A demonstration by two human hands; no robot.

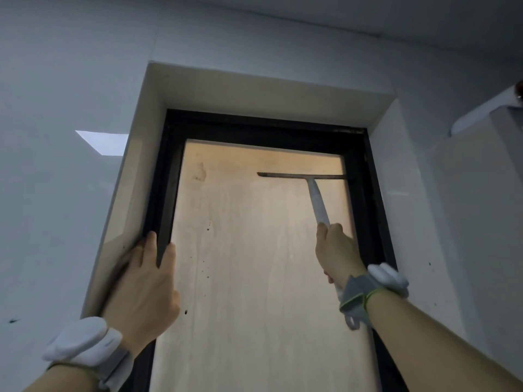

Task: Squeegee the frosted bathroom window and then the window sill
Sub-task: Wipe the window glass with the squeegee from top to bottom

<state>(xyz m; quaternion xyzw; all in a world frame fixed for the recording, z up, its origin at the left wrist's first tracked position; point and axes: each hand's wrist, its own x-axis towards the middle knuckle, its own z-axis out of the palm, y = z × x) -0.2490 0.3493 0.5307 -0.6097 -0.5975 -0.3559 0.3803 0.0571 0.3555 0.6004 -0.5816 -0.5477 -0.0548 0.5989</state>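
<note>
A tall frosted window pane (254, 250) glows orange-beige inside a black frame (254, 123). My right hand (336, 250) grips the grey handle of a squeegee (317, 199), whose dark blade lies level against the glass near the pane's top right, its right end touching the frame. My left hand (144, 278) rests on the left side of the black frame, fingers wrapped over its edge. Dark specks dot the left part of the glass. The window sill is out of view below.
The window sits in a deep white recess (135, 193) in a pale tiled wall. A boxed white unit with a pipe (481, 108) juts out at the upper right. A bright light reflection (104, 142) shows on the left wall.
</note>
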